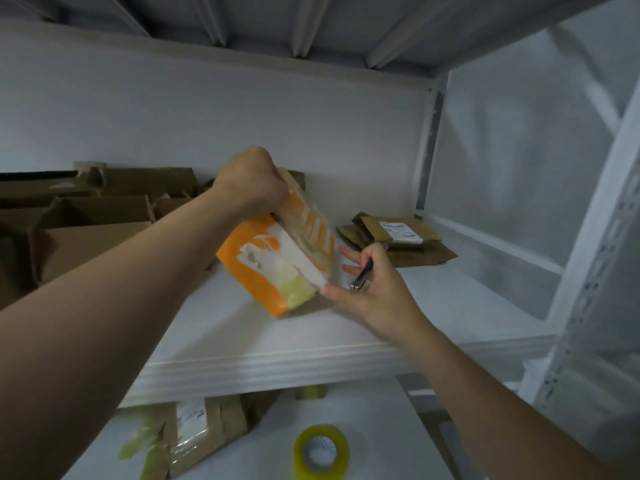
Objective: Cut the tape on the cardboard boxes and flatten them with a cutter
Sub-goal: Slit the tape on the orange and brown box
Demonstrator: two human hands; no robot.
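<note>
An orange and white cardboard box (273, 261), wrapped in clear tape, is tilted on the white shelf (450, 306). My left hand (252, 181) grips its upper far edge from above. My right hand (370, 285) is at the box's lower right corner, thumb touching it. A dark slim cutter (362, 275) is held in the right hand's curled fingers; its blade is not visible.
Open brown boxes (90, 220) crowd the shelf's left side. Flattened brown cardboard with a label (398, 237) lies at the back right. On the lower shelf sit a roll of yellowish tape (320, 452) and a taped brown box (197, 434). A shelf post (588, 271) stands right.
</note>
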